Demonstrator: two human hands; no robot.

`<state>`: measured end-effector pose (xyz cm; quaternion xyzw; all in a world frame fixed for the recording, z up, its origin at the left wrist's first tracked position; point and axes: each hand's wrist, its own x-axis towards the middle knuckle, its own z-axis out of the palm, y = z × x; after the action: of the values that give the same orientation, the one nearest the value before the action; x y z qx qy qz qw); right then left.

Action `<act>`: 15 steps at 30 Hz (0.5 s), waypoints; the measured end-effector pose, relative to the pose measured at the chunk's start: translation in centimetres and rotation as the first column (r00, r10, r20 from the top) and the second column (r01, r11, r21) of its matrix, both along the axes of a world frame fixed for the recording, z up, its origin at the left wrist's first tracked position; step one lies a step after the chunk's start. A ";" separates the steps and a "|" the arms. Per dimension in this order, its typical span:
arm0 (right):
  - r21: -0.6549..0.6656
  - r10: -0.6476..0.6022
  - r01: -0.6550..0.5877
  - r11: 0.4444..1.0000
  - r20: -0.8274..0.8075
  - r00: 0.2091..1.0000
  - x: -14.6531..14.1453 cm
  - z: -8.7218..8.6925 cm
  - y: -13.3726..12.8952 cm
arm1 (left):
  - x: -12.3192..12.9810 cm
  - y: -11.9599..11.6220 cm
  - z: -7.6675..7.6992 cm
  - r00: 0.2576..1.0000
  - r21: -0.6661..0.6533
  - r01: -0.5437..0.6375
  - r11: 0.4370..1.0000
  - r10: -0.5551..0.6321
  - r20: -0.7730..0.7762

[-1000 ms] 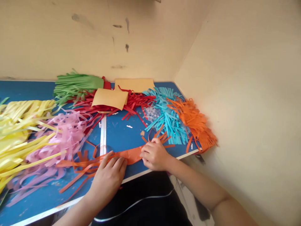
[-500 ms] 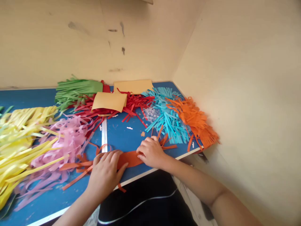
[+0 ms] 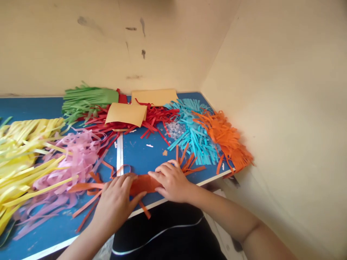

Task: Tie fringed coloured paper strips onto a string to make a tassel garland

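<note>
An orange fringed paper piece (image 3: pixel 144 184) lies near the table's front edge, its uncut band between my hands and its strips spreading out at both sides. My left hand (image 3: pixel 116 193) rests over the left end of the band, thumb along the near side and fingers curved over the far side. At the right end, my right hand (image 3: pixel 172 180) grips the band with bent fingers and thumb. Under both palms the paper is hidden. A loose orange strip hangs over the table edge beside my left thumb.
Yellow fringe (image 3: pixel 24 155) and pink fringe (image 3: pixel 73 155) cover the left. Green fringe (image 3: pixel 89 99), red fringe (image 3: pixel 159 117) and tan paper sheets (image 3: pixel 126 114) lie behind. Blue fringe (image 3: pixel 196 137), an orange bundle (image 3: pixel 227 137) and small clear pieces (image 3: pixel 175 130) are rightward, by the wall.
My right hand has shifted slightly left along the orange band, thumb now on its near side. My left hand has moved a little left and down.
</note>
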<state>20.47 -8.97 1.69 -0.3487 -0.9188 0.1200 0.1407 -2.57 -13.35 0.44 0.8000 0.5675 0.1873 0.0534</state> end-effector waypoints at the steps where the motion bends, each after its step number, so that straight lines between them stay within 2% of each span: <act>1: -0.003 -0.024 0.024 1.000 0.000 1.000 0.0 -0.1 0.0 | -0.1 0.1 -0.3 0.999 -0.048 -0.054 0.997 0.054 -0.003; 4: -0.031 -0.093 0.094 0.995 0.025 0.995 0.0 -0.3 0.1 | -0.4 0.4 -0.6 0.990 -0.189 -0.141 0.972 0.143 -0.007; 7: -0.040 -0.114 0.116 0.992 0.063 0.991 -0.1 -0.6 0.5 | -0.3 0.6 -0.1 0.989 -0.218 -0.145 0.965 0.149 0.001; 11: 0.009 -0.108 0.108 0.994 0.035 0.994 0.0 -1.3 0.5 | -0.8 0.0 1.0 0.998 -0.185 -0.027 0.982 0.038 0.056; 13: 0.026 -0.118 0.118 0.993 -0.001 0.993 0.2 -1.8 0.4 | -1.7 -0.5 1.2 0.996 -0.143 0.041 0.989 -0.029 0.085; 15: 0.029 -0.119 0.119 0.992 -0.029 0.993 0.4 -2.1 0.1 | -2.7 -1.0 1.2 0.992 -0.119 0.059 0.991 -0.045 0.114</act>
<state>20.87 -8.84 -0.39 -0.3990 -0.8961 0.1018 0.1656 -5.30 -14.32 1.65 0.7981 0.5531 0.1950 0.1386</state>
